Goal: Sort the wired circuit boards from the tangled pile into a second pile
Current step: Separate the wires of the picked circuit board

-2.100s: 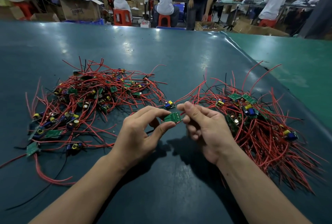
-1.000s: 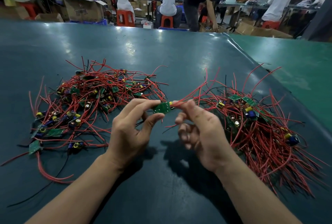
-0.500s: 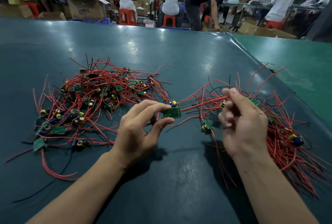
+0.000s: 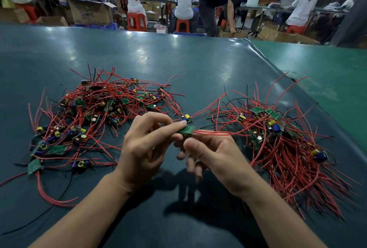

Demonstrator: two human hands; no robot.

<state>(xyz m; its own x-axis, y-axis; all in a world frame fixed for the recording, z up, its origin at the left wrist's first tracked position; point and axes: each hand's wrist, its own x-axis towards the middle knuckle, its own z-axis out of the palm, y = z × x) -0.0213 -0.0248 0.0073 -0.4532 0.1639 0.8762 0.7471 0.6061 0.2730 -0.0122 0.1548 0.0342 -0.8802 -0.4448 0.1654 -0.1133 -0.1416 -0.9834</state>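
Note:
A tangled pile (image 4: 103,112) of small green circuit boards with red wires lies on the left of the dark teal table (image 4: 178,64). A second pile (image 4: 282,142) of the same boards lies on the right, its wires fanned toward the near right. Between them, my left hand (image 4: 145,148) pinches a small green board (image 4: 186,130) between thumb and fingertips. My right hand (image 4: 214,154) meets it from the right, thumb and fingers at the board's edge where its red wires (image 4: 214,132) run off to the right pile. Another board (image 4: 187,118) lies just behind.
The table's right edge (image 4: 297,96) runs diagonally past the right pile, with a green floor beyond. Loose red and black wires (image 4: 49,198) trail off the left pile toward me. Several seated workers, red stools and cardboard boxes fill the background.
My right hand came back from over the right pile to the board held in my left hand. The left hand stayed in place with its board.

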